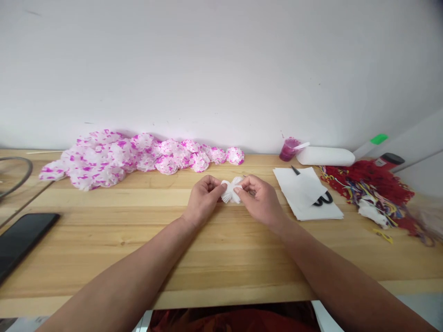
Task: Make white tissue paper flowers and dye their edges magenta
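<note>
Between my two hands is a small white pleated tissue-paper flower (231, 192), fanned out on both sides from a narrow middle. My left hand (205, 196) pinches its left part between thumb and fingers. On the other side, my right hand (259, 198) grips the right part the same way, thumb pressed on the paper. Both hands are just above the wooden table (207, 258). Whether the flower touches the wood I cannot tell.
Pink-flecked white paper pompoms (100, 161) line the wall at left. A phone (26, 240) lies at the left edge. To the right are stacked white paper sheets (294, 186), black-handled scissors (323, 199), a cup of purple liquid (289, 150), a white roll (325, 156) and tangled red yarn (377, 184).
</note>
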Available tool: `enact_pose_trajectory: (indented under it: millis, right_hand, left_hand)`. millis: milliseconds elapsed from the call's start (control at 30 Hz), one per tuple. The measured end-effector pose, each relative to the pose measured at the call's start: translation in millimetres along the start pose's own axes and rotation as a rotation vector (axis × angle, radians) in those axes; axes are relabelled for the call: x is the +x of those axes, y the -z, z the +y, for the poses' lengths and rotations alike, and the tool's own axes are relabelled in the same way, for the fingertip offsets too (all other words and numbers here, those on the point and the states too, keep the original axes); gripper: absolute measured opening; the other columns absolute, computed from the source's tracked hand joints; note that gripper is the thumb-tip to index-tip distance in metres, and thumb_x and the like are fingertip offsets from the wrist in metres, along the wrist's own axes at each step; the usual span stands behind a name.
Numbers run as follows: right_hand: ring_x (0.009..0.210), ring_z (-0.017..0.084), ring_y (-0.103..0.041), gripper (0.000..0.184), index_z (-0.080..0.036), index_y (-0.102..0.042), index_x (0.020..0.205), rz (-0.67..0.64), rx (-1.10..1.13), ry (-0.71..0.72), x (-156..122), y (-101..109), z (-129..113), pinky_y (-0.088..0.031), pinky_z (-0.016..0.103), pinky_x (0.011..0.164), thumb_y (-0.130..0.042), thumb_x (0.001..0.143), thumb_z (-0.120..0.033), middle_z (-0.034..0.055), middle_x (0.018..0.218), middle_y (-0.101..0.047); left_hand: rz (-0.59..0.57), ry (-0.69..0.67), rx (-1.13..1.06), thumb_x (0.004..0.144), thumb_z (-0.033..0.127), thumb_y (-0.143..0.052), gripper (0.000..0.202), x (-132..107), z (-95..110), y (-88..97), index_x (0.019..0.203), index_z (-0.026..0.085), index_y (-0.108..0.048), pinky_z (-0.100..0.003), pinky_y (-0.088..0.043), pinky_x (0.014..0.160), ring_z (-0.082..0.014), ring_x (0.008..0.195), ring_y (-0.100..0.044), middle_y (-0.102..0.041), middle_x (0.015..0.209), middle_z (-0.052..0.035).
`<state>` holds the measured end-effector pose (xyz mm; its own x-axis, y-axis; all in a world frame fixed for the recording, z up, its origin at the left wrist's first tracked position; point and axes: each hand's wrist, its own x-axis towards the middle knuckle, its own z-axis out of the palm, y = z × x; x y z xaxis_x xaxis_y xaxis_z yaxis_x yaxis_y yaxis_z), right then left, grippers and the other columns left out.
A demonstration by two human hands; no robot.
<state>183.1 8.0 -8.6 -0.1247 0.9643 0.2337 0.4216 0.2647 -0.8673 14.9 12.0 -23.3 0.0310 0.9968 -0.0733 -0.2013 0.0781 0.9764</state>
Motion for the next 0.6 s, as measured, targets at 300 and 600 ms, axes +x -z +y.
enact_pose_trajectory:
  millis: [300,600]
  right_hand:
    - [0.070,0.016,-0.064,0.013,-0.022,-0.058,0.080,0.015,-0.070,0.084,-1.9,0.4,-3.4,-0.047,0.027,0.066,-0.060,0.089,-0.031,0.0003,0.075,-0.067]
    - [0.082,0.020,-0.067,0.023,-0.022,-0.062,0.091,-0.027,-0.179,0.094,-2.6,1.2,-4.6,-0.051,0.032,0.077,-0.074,0.077,-0.036,0.0036,0.090,-0.072]
  left_hand:
    - [-0.008,-0.073,0.103,0.072,0.038,-0.079,0.030,3.0,-4.4,1.9,0.075,0.019,-0.055,-0.024,-0.049,0.056,-0.0123,0.058,-0.060,-0.064,0.066,0.0023]
    - [0.025,0.010,0.021,0.068,0.039,-0.082,0.035,6.0,-1.7,2.2,0.074,0.019,-0.054,-0.020,-0.044,0.049,-0.0092,0.050,-0.056,-0.063,0.062,0.0039]
